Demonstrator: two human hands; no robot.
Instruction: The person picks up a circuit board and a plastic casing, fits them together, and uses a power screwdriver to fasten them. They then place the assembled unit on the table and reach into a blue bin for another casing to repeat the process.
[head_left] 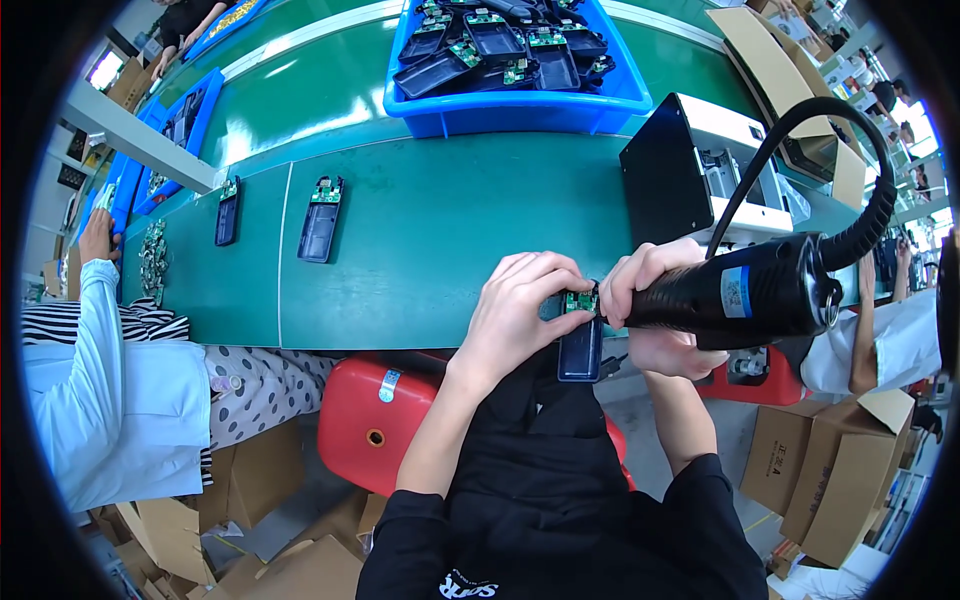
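Observation:
At the near edge of the green workbench [430,250], my left hand [515,310] pinches a dark plastic housing [580,355] near its top. A small green circuit board [580,300] sits in the housing's upper end, partly covered by my fingers. My right hand [650,285] is wrapped around a black electric screwdriver [745,300], held almost level with its front end pointing left at the board. My fingers hide the screwdriver's tip, so I cannot tell whether it touches a screw. Two similar housings with boards, one [320,220] nearer and another [228,212] farther left, lie on the bench.
A blue bin [420,122] piled with housings stands at the back. To the right are a black-and-white machine [660,165] and the screwdriver's curved cable [765,150]. Loose circuit boards [153,262] lie far left, beside a co-worker's hand [97,237]. A red stool [360,410] is below.

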